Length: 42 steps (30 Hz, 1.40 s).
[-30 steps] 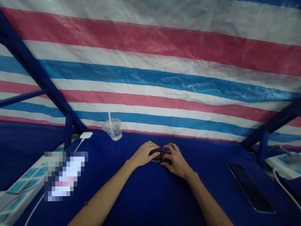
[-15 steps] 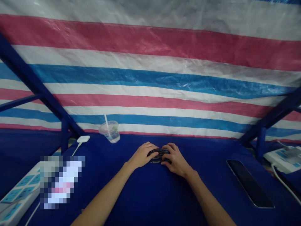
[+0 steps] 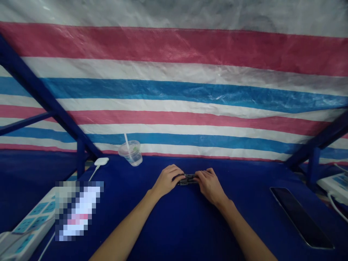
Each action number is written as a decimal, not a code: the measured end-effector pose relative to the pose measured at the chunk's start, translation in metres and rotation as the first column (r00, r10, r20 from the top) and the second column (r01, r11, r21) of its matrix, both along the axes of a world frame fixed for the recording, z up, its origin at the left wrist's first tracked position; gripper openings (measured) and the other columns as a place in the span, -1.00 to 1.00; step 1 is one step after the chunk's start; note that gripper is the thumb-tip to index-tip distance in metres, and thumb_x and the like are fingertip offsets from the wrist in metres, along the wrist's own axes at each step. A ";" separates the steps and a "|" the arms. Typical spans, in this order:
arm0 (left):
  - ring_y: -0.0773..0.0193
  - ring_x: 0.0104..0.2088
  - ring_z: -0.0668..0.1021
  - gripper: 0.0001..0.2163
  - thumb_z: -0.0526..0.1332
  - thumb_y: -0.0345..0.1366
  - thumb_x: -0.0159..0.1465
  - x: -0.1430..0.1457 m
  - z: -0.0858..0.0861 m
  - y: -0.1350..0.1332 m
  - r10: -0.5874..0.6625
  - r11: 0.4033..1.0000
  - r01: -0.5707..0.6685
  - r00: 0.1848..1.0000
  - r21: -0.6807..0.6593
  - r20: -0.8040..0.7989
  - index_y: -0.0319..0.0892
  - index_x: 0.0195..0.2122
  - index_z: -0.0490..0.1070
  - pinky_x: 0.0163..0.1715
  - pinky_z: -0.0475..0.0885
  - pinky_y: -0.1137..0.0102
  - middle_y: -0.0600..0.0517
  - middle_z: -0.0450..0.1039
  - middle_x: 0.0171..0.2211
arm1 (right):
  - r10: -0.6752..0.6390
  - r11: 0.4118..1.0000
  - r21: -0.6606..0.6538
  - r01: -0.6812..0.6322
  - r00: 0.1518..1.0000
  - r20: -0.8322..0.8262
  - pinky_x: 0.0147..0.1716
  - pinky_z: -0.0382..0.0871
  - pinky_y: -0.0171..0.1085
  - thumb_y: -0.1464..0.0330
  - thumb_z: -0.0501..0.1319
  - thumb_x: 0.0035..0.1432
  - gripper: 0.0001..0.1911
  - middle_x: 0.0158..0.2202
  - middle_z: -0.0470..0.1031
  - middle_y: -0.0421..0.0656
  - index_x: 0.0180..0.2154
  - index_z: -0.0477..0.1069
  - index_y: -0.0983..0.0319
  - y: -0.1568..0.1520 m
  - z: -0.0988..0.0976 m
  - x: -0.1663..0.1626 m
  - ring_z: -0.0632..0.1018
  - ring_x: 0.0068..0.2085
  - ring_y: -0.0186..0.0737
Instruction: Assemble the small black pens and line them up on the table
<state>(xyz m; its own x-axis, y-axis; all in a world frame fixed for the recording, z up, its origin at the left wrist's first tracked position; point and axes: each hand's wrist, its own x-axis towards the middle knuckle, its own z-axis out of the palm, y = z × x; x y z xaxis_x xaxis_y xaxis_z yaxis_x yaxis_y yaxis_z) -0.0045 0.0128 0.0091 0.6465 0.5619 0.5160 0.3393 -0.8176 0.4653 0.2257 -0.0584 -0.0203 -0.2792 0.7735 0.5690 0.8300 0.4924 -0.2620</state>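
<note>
A small, dark, elongated object (image 3: pixel 188 179) lies low over the blue tabletop, its exact kind unclear. My left hand (image 3: pixel 166 180) grips its left end, and my right hand (image 3: pixel 209 186) grips its right end. The fingers of both hands curl over it and hide much of it. Between my hands, only a narrow middle section shows, with ridged black parts.
A blue cloth covers the tabletop (image 3: pixel 174 232). A clear plastic cup (image 3: pixel 131 154) with a straw stands at the far edge, near a white puck-shaped device (image 3: pixel 101 161) with a cable. A dark smartphone (image 3: pixel 301 217) lies to the right. White power strips (image 3: pixel 32 221) sit low at both sides, beyond blue frame beams (image 3: pixel 46 98).
My hands have moved apart sideways. The dark object now appears as a narrower, flatter bar than before. The view has also shifted slightly.
</note>
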 end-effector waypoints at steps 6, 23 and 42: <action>0.19 -0.18 0.58 -0.85 0.24 -0.22 0.43 -0.001 -0.004 0.001 0.004 1.000 -0.005 1.000 0.019 0.015 -0.15 -0.13 0.54 -0.11 0.46 0.24 -0.03 0.60 -0.21 | -0.040 0.997 0.068 0.037 0.998 0.040 -0.19 0.15 -0.16 0.46 0.09 0.44 -0.84 -0.32 0.54 -0.13 -0.12 0.45 0.23 0.000 -0.002 -0.006 0.46 -0.27 -0.17; 0.22 -0.26 0.52 -0.80 0.16 -0.18 0.48 -0.003 -0.004 0.000 0.055 0.999 -0.054 0.992 0.005 -0.110 -0.15 -0.16 0.50 -0.15 0.36 0.27 0.03 0.54 -0.30 | -0.021 0.994 0.107 0.019 1.000 0.021 -0.22 0.22 -0.17 0.54 0.09 0.39 -0.76 -0.25 0.58 -0.11 -0.07 0.50 0.24 0.000 -0.006 -0.007 0.51 -0.29 -0.20; 0.22 -0.23 0.53 -0.87 0.17 -0.26 0.47 -0.001 -0.002 0.000 0.049 0.999 -0.049 0.998 0.012 -0.036 -0.15 -0.10 0.48 -0.17 0.44 0.30 0.00 0.53 -0.25 | -0.074 0.992 0.098 0.084 0.992 -0.100 -0.20 0.31 -0.17 0.40 0.09 0.46 -0.80 -0.23 0.58 -0.08 -0.08 0.50 0.20 0.002 -0.008 -0.008 0.55 -0.24 -0.16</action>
